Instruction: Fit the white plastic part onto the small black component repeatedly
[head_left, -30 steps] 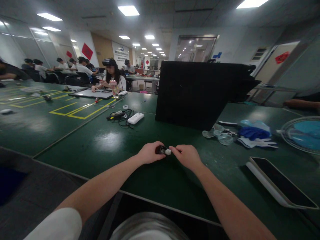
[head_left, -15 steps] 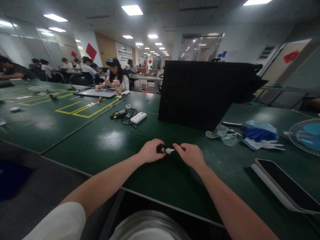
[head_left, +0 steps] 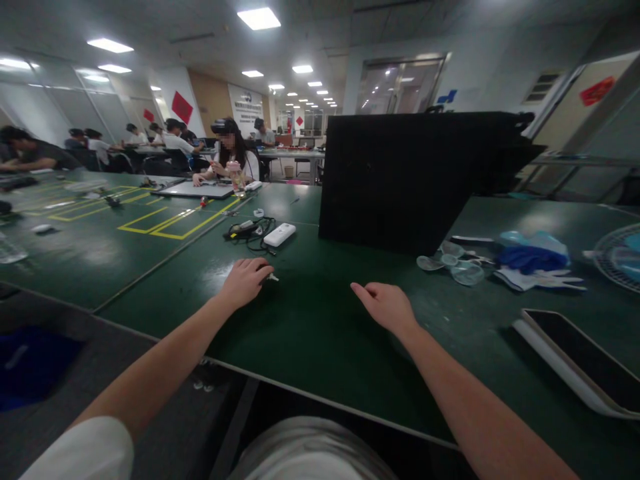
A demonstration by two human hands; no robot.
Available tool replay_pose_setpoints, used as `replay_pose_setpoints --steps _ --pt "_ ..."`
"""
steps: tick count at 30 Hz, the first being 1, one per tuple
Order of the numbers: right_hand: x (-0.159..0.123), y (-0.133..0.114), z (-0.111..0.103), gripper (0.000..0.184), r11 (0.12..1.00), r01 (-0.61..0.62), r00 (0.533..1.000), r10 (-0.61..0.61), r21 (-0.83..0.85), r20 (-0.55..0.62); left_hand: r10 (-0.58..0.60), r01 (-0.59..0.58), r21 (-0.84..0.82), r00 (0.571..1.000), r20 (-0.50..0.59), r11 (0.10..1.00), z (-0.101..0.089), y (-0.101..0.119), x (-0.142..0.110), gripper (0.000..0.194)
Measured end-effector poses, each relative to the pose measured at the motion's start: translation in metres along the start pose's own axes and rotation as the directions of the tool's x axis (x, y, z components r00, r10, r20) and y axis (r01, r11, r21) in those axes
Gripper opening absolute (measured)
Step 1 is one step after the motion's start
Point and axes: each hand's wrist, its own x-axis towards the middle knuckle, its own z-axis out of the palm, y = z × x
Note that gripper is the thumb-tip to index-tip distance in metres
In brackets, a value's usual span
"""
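Note:
My left hand (head_left: pixel 244 282) is wrapped around a small dark bottle, mostly hidden under the fingers. Its white nozzle (head_left: pixel 273 277) pokes out on the right side, low over the green table (head_left: pixel 305 333). Farther right, my right hand (head_left: pixel 387 305) is held apart from the bottle. Its fingers are curled in and the thumb points left. Whatever may be inside those fingers is hidden.
A large black panel (head_left: pixel 390 180) stands ahead. Beyond my left hand lie a white box-shaped device (head_left: pixel 280 234) and black cables (head_left: pixel 247 230). To the right are clear plastic cups (head_left: pixel 466 272), blue-and-white gloves (head_left: pixel 537 263) and a tablet-like slab (head_left: pixel 583 357). A person (head_left: pixel 235 157) sits across.
My left hand has carried the bottle left and slightly away from me, widening the gap between my hands. The right hand stays nearly where it was, fingers still curled.

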Motion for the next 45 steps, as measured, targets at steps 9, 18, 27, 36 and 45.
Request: replay_pose_setpoints --steps 9,18,27,36,45 --pt "0.000 -0.006 -0.002 0.064 0.999 -0.008 1.000 0.008 -0.040 0.013 -0.465 0.454 -0.100 0.871 -0.156 0.885 0.003 -0.020 -0.008 0.046" --pt "0.001 -0.003 -0.008 0.068 1.000 0.001 0.999 0.000 0.028 -0.054 -0.601 0.436 -0.751 0.797 0.066 0.496 0.045 0.009 0.037 0.046" --pt "0.010 0.021 -0.031 0.075 0.987 -0.106 0.936 0.141 0.124 -0.322 -0.166 0.250 -0.613 0.967 0.191 0.749 0.044 0.137 0.076 0.045" --pt "0.017 0.037 -0.034 0.081 0.961 -0.099 0.868 0.210 0.257 -0.449 0.078 0.126 -0.716 0.966 0.245 0.686 0.024 0.251 0.076 0.046" --pt "0.011 0.023 -0.026 0.061 0.986 0.061 0.960 -0.016 0.152 -0.281 -0.173 0.165 -0.841 0.981 0.086 0.516 0.029 0.166 0.074 0.044"
